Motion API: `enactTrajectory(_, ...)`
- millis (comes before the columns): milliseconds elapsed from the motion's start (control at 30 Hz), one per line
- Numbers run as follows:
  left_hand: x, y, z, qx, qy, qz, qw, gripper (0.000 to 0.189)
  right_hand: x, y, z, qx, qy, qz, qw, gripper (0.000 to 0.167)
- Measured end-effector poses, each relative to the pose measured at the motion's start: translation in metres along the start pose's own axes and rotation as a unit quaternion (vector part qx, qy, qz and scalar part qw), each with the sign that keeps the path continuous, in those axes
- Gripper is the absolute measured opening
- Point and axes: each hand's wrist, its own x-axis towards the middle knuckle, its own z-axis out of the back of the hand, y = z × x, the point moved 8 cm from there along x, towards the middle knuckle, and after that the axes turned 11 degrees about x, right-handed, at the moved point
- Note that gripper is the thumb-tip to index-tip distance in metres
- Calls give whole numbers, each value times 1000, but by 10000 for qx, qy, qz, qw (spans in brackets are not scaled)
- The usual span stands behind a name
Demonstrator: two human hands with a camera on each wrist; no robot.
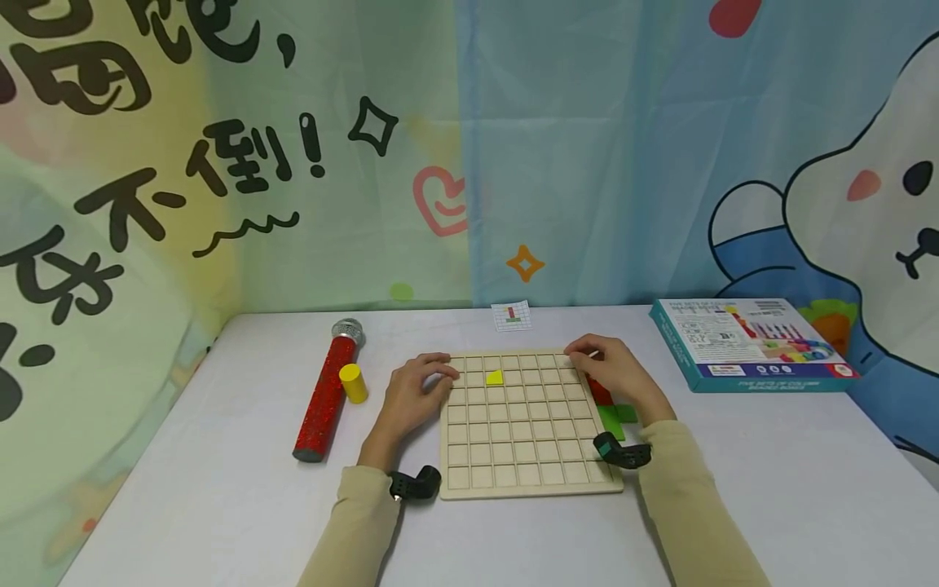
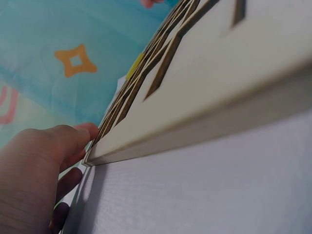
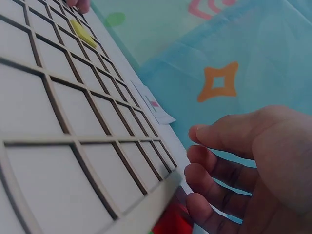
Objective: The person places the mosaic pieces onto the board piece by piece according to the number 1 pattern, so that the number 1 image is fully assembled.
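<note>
A pale wooden grid board [image 1: 524,481] lies flat on the white table, its square cells framed by raised strips. One yellow square tile [image 1: 495,377] sits in a cell near the back left. My left hand [image 1: 420,391] holds the board's back left corner, thumb over the rim in the left wrist view. My right hand [image 1: 619,375] hovers by the back right corner with loosely bent fingers; in the right wrist view a gap shows between its fingertips [image 3: 197,156] and the board. Red pieces [image 1: 600,393] and green pieces [image 1: 610,420] lie beside the right edge, partly hidden by that hand.
A red glittery microphone [image 1: 323,399] lies at the left, with a yellow cylinder [image 1: 354,383] beside it. Behind the board is a small printed card [image 1: 511,316]. A flat teal game box [image 1: 756,342] rests at the back right. A printed curtain [image 1: 557,147] hangs behind the table.
</note>
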Motion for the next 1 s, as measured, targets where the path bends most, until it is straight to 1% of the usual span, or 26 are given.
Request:
enactTrajectory(233,0,0,0,-15,2,-7,10000,12,-3,-11,11,87,-102,-273,9995,28)
enactTrajectory(300,0,0,1,-8,-6,-10,10000,11,-4,-15,14,37,-127,-371,9992,28)
enactTrajectory(467,-1,0,0,-15,-9,8,10000,12,-6,-21,19,-199,-162,-585,9980,29)
enactTrajectory(633,0,1,-1,-7,-14,-4,10000,12,-8,-26,19,-521,-51,-872,9948,33)
enactTrajectory(800,0,1,-2,32,9,30,10000,12,-9,-27,18,-697,69,-883,9936,31)
enactTrajectory(1000,0,1,-1,27,27,74,10000,12,-10,-24,19,-561,39,-703,9959,22)
